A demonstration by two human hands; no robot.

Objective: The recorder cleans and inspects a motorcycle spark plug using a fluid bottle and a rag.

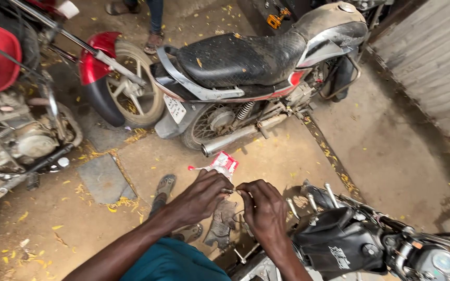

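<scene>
We are in an open-air motorcycle repair yard: a parked black-seated motorcycle (266, 67), a red motorcycle (22, 104) with its engine exposed, a stripped bike (371, 244) below us, and a stained concrete floor (391, 151) strewn with yellow petals.

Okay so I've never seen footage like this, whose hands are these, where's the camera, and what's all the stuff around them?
There is one picture, taken by a camera worn on a person's head and looking down, so both hands are that person's own. The left hand holds a small red and white tube, and the right hand meets it at the fingertips, pinching something too small to make out. Below them, by the person's sandalled foot, a grey rag lies on the dusty ground. A parked motorcycle with a black seat stands ahead, a red motorcycle at the left, and a partly stripped motorcycle at the lower right. Another person's feet show at the top.
</scene>
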